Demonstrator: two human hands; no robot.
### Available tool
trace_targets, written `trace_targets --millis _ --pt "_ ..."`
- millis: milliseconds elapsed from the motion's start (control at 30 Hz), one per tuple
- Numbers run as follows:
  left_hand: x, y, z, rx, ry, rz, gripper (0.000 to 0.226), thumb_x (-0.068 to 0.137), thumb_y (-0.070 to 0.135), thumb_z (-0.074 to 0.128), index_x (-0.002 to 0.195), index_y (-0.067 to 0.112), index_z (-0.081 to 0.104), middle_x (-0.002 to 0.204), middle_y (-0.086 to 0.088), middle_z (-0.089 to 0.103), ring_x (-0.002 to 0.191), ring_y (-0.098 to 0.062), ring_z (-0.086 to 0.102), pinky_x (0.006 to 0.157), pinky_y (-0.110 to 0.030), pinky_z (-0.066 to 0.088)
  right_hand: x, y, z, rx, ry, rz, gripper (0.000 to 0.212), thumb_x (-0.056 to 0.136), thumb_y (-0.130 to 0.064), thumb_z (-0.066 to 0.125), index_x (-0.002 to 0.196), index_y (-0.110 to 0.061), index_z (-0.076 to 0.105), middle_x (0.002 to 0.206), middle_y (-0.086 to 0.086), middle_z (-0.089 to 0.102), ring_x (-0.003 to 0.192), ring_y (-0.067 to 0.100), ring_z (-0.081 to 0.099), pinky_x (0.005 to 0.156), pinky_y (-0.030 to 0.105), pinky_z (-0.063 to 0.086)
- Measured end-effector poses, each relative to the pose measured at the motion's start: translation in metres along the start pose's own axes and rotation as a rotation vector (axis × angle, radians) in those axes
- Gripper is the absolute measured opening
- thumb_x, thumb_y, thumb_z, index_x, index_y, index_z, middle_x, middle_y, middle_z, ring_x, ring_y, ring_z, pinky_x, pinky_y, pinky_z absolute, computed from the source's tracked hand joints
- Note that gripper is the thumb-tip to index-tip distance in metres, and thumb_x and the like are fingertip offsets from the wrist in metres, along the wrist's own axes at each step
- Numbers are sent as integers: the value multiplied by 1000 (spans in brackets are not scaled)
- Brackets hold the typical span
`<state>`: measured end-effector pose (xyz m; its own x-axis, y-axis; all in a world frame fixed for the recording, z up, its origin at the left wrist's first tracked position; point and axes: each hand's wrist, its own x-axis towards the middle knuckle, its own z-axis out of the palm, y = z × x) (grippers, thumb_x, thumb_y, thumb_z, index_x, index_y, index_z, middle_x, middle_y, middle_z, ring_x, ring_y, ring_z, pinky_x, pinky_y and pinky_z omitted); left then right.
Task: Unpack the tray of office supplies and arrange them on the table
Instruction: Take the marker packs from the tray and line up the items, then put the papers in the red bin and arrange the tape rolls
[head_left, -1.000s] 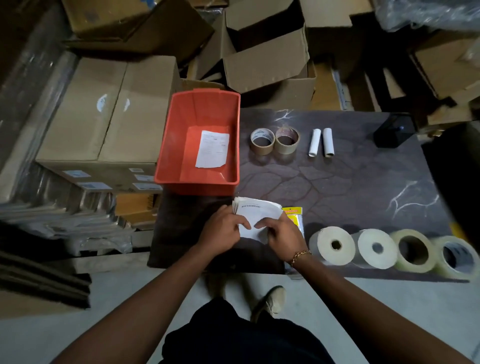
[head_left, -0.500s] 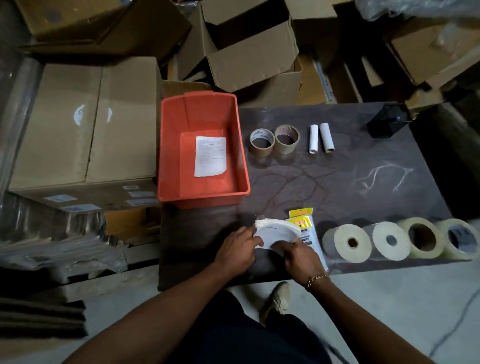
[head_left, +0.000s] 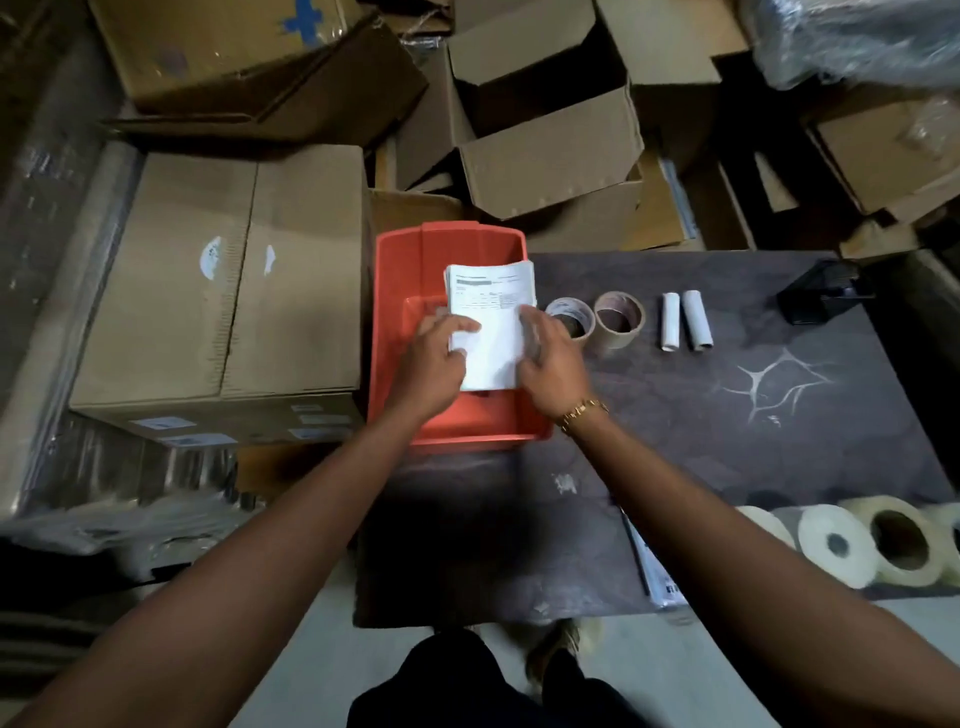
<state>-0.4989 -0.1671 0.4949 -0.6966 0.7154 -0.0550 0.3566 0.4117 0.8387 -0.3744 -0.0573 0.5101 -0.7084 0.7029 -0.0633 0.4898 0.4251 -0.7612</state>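
Lifted over the tray (head_left: 395, 312), paper stack (head_left: 493, 312) sits pinched between left hand (head_left: 434, 364) and right hand (head_left: 553, 364)

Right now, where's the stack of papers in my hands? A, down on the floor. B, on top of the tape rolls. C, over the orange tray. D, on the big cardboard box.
C: the left hand and right hand hold the papers above the inside of the tray, whose orange walls show around them.

Printed lines on the paper stack (head_left: 491, 306) are too blurred to read; the carton labels (head_left: 162, 423) likewise.
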Motion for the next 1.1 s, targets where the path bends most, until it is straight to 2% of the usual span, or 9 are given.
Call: trace_targets --millis 67,200,333,400,600,733,867,967,1100 --pt "18 -16 -4 91 30 -66 46 78 -7 52 112 20 69 128 -6 58 110 -28 57 82 -22 41 22 -11 19 3 -83 110 75 73 3 49 146 -9 35 145 16 46 133 32 44 111 36 36" --pt "39 -49 1 127 -27 -164 51 76 -4 50 118 19 67 133 -3 56 117 -23 54 88 -20 39 48 -11 51 -48 -170 250 74 69 -8 49 142 -18 36 138 15 50 122 36 53 100 42 46" --pt "57 -75 15 69 -109 -261 53 77 -5 47 122 16 65 137 -5 53 122 -25 52 97 -24 42 63 1 76 -38 -219 331 80 62 -22 48 141 -14 34 136 18 49 119 40 54 99 45 47" --pt "63 -85 21 46 -138 -325 51 77 -3 49 121 18 66 136 -4 54 120 -24 54 99 -29 45 67 5 85 -31 -233 377 80 71 -18 54 146 -13 28 139 21 45 123 41 51 102 46 45" --pt "75 -118 38 75 -278 -463 70 60 30 58 130 26 61 141 -4 52 123 -24 55 99 -40 50 73 22 104 -122 -317 411 82 80 -13 59 151 -11 19 144 23 42 130 41 45 106 39 41" --pt "65 -100 30 107 -265 -425 76 66 37 56 141 26 50 145 -5 43 135 -23 41 109 -42 39 66 17 97 -128 -367 360 84 82 -16 59 154 -12 16 155 19 29 141 35 33 115 38 31" --pt "52 -83 21 146 -180 -296 55 84 24 62 138 22 53 146 -4 45 136 -21 39 113 -36 33 55 10 76 -84 -387 253 81 83 -13 59 154 -12 20 160 13 21 146 27 27 118 32 26" --pt "41 -56 19 103 -54 -173 44 86 10 63 130 15 60 138 -7 53 131 -24 46 108 -29 34 43 3 48 17 -340 155 75 83 -14 66 150 -14 32 154 12 30 135 29 45 111 37 38" --pt "29 -11 27 44 113 -23 35 80 11 62 114 17 66 120 -5 65 114 -28 57 101 -42 44 25 2 -4 175 -265 10 59 81 -16 68 137 -17 50 135 8 51 109 23 63 96 34 51"
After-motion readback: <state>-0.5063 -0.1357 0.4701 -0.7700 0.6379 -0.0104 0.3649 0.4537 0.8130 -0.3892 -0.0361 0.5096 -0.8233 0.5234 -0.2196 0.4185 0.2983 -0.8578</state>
